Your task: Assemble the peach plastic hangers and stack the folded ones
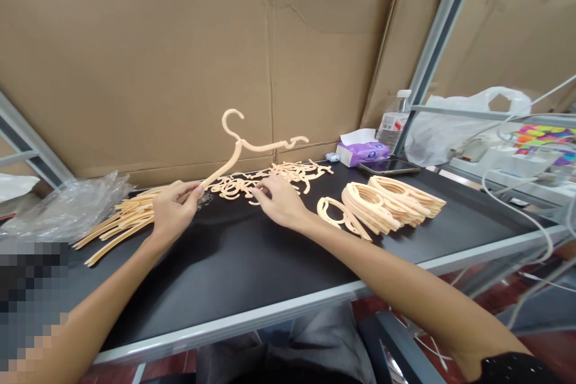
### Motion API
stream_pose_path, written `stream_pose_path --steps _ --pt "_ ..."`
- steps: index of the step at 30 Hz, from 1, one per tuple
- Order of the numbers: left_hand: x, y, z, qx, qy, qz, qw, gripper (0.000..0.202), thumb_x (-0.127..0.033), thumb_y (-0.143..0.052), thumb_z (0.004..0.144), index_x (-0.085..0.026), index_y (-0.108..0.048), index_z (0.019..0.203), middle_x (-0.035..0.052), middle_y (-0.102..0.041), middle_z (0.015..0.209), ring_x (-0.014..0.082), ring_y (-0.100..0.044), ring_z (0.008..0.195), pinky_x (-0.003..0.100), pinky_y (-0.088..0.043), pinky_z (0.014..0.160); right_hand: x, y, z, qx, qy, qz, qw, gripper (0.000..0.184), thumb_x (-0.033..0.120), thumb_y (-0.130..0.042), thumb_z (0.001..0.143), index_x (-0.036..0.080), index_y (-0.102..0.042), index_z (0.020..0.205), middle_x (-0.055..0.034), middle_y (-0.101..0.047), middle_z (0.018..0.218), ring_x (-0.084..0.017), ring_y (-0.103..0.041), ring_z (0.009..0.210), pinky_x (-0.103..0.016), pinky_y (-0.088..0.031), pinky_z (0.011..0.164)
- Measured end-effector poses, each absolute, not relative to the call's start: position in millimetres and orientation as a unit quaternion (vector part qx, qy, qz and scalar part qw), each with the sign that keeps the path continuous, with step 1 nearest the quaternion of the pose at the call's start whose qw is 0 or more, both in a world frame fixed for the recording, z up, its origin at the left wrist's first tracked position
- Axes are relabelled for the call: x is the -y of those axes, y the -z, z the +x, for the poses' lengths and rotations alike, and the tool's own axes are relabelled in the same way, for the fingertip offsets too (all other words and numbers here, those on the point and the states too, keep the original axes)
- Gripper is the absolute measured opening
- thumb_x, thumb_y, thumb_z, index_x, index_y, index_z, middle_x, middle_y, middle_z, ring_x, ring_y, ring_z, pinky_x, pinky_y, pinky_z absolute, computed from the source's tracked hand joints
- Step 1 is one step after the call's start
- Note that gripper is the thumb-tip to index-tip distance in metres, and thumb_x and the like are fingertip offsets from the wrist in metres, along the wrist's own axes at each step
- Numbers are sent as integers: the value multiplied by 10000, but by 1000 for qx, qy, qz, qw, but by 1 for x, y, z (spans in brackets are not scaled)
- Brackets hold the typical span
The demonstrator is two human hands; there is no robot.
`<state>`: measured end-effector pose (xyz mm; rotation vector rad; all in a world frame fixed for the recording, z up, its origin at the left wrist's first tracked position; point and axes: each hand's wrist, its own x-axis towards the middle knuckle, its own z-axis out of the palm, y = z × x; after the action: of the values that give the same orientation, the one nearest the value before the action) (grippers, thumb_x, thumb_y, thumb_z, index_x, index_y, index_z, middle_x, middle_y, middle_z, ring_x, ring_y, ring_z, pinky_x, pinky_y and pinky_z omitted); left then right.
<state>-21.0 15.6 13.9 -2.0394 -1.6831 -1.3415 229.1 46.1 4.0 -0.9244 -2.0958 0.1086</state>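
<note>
My left hand (173,210) is closed on one arm of a peach plastic hanger (245,147), holding it up off the black table (234,276) with its hook pointing upward. My right hand (279,199) rests on a loose heap of small peach hanger pieces (274,177), fingertips pinched at a piece I cannot make out. A bundle of straight peach bars (123,219) lies left of my left hand. A fanned stack of rounded peach parts (389,199) lies to the right of my right hand.
A cardboard wall (180,72) backs the table. Crumpled clear plastic (67,207) sits at the left. A purple tissue pack (360,150), a phone (389,166), a water bottle (395,120) and a white bag (454,126) stand at the back right. Cables (517,204) hang at the right.
</note>
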Motion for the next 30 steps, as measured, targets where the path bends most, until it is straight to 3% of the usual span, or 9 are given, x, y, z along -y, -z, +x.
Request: stream_pose_path --steps 5,10,16,18,21,25,27,30 --pt "-16 -16 -26 579 479 -656 73 290 -416 -571 883 -195 -746 951 11 -655 763 165 -587 693 276 -445 652 -65 -8 233 616 -381 -459 514 234 376 -532 942 165 -626 977 -56 -680 863 -159 -615 774 -281 -469 724" --pt "-16 -14 -24 565 473 -672 68 286 -397 -576 872 -189 -752 958 15 -670 780 164 -598 706 272 -440 659 -78 -19 248 386 -552 -429 602 334 485 -487 959 162 -563 998 -81 -669 871 -129 -594 662 -228 -461 558" --pt "-16 -12 -20 515 470 -716 47 228 -372 -603 855 -195 -745 873 18 -677 747 159 -607 684 277 -460 660 -88 -22 262 291 -586 -405 638 343 514 -512 941 200 -518 1077 -57 -654 838 -135 -607 648 -217 -475 515" --pt "-18 -9 -21 503 478 -718 54 219 -381 -623 839 -201 -749 851 17 -681 738 159 -605 669 281 -466 649 -89 -21 262 292 -564 -406 657 247 395 -548 935 244 -479 1118 -2 -616 796 -117 -583 600 -195 -439 477" --pt "-21 -6 -23 500 483 -716 64 209 -381 -639 826 -209 -758 839 18 -688 735 160 -603 649 284 -468 630 -87 -20 259 326 -536 -404 665 334 210 -570 878 321 -461 1173 49 -588 838 -90 -564 570 -176 -420 460" --pt "-23 -6 -27 503 484 -713 69 210 -387 -637 825 -218 -762 836 18 -687 729 166 -609 641 291 -469 627 -83 -19 257 429 -534 -394 613 192 326 -660 838 263 -623 1016 9 -629 956 -85 -582 628 -175 -430 463" --pt "-23 -5 -29 502 483 -714 73 209 -388 -638 824 -219 -761 834 22 -690 737 173 -618 657 296 -471 637 -82 -18 256 453 -536 -398 591 175 373 -689 830 215 -648 895 -6 -627 891 -89 -586 616 -184 -444 471" --pt "-24 -4 -30 507 478 -713 79 212 -396 -642 820 -223 -763 839 26 -707 759 185 -635 686 301 -477 659 -83 -18 257 427 -562 -398 586 132 284 -658 867 182 -613 796 10 -589 735 -85 -562 517 -214 -476 483"
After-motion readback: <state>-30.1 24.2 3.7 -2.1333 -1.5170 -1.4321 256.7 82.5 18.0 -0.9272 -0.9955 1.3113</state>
